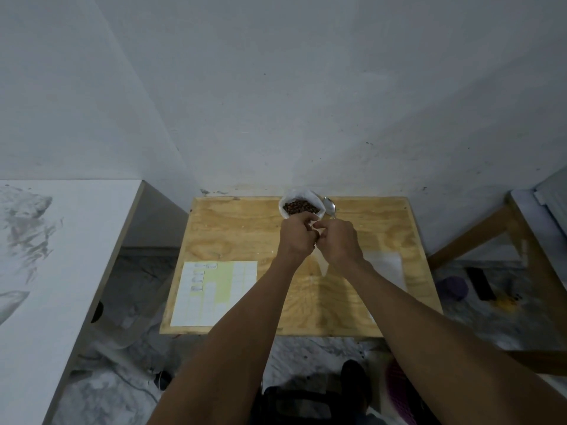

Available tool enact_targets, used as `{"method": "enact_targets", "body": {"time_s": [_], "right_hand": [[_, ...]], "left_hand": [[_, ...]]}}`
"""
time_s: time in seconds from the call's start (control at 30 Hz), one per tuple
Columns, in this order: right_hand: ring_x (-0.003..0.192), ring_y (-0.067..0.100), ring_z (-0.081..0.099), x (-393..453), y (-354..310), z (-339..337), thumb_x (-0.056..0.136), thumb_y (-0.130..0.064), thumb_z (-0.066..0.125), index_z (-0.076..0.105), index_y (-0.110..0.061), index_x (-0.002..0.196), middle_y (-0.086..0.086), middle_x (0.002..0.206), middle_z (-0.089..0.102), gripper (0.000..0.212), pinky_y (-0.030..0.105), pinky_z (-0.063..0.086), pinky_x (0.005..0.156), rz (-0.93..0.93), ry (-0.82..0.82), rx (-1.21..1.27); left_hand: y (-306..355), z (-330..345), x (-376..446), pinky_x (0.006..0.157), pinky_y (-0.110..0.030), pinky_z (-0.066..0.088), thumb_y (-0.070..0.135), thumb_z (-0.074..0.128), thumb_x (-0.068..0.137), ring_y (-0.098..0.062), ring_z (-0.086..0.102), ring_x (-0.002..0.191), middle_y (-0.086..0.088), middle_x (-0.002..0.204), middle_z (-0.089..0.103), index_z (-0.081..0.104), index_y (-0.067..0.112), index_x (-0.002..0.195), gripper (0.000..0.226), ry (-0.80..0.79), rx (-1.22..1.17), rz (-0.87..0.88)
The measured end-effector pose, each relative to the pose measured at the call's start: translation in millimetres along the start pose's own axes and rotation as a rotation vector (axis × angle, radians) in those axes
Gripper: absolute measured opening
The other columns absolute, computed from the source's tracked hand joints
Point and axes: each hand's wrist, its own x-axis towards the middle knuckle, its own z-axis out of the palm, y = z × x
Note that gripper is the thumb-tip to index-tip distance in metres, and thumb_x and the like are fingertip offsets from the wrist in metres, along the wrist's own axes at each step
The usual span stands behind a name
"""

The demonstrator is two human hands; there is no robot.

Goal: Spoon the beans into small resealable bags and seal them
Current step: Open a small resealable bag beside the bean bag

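Both my left hand [296, 237] and right hand [339, 240] pinch a flimsy, slippery little bag [319, 259] by its mouth, near the beans [299, 207].

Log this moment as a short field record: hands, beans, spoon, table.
left hand: fingers curled, pinching a small clear bag
right hand: pinching the same bag's top
beans: in an open white bag at the table's far edge
spoon: lying right of the beans, not held
table: plywood, with a printed sheet near left
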Motion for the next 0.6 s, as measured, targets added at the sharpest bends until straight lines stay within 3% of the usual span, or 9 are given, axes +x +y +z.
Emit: {"method": "enact_targets", "body": {"time_s": [0.1, 0.23, 0.33, 0.43, 0.5, 0.6], "right_hand": [[0.116, 0.030, 0.064, 3.4, 5.5, -1.5, 0.086, -0.004, 0.065, 0.070, -0.014, 0.124, 0.013, 0.129, 0.066, 0.039, 0.035, 0.055, 0.088, 0.035, 0.043, -0.046], [0.112, 0.029, 0.065, 7.7, 11.5, -3.4, 0.083, -0.003, 0.063, 0.072, -0.018, 0.120, 0.011, 0.127, 0.066, 0.040, 0.034, 0.055, 0.084, 0.046, 0.066, -0.025], [0.111, 0.028, 0.065, 9.7, 11.8, -4.3, 0.083, -0.002, 0.062, 0.073, -0.019, 0.119, 0.011, 0.125, 0.067, 0.041, 0.036, 0.056, 0.086, 0.027, 0.049, 0.014], [0.101, 0.026, 0.069, 11.7, 15.0, -10.0, 0.083, 0.003, 0.060, 0.073, -0.015, 0.120, 0.010, 0.117, 0.072, 0.042, 0.040, 0.060, 0.082, -0.010, 0.017, 0.129], [0.091, 0.027, 0.071, 12.3, 17.1, -13.5, 0.083, 0.007, 0.059, 0.075, -0.014, 0.116, 0.009, 0.107, 0.075, 0.042, 0.043, 0.062, 0.073, -0.002, 0.011, 0.264], [0.077, 0.024, 0.071, 12.9, 12.8, -17.0, 0.086, 0.010, 0.058, 0.076, -0.016, 0.113, 0.008, 0.102, 0.074, 0.041, 0.033, 0.062, 0.061, 0.047, -0.046, 0.444]], "left_hand": [[-1.9, -1.4, -2.7, 0.063, -0.024, 0.047, -0.003, 0.070, 0.077, -0.016, 0.059, 0.066, -0.006, 0.073, 0.064, 0.072, 0.005, 0.115, 0.039, -0.002, 0.123, 0.050], [-1.0, -2.8, -5.7, 0.063, -0.025, 0.045, 0.000, 0.068, 0.076, -0.015, 0.056, 0.062, -0.002, 0.068, 0.061, 0.072, 0.004, 0.111, 0.035, 0.012, 0.139, 0.094], [-4.7, -4.7, -6.9, 0.066, -0.028, 0.047, 0.011, 0.065, 0.078, -0.016, 0.056, 0.068, -0.005, 0.079, 0.065, 0.074, 0.004, 0.103, 0.027, 0.057, 0.171, 0.174], [-14.8, -11.3, -7.7, 0.076, -0.030, 0.050, 0.033, 0.064, 0.074, -0.018, 0.058, 0.085, -0.006, 0.102, 0.061, 0.071, 0.007, 0.106, 0.042, 0.038, 0.122, 0.266], [-18.9, -17.3, -6.1, 0.082, -0.029, 0.045, 0.044, 0.076, 0.070, -0.020, 0.055, 0.100, -0.005, 0.111, 0.057, 0.064, 0.008, 0.110, 0.055, -0.023, 0.145, 0.370], [-19.7, -22.6, -6.8, 0.083, -0.026, 0.041, 0.049, 0.091, 0.062, -0.018, 0.052, 0.104, 0.000, 0.114, 0.055, 0.053, 0.012, 0.114, 0.074, -0.077, 0.194, 0.450]]}}
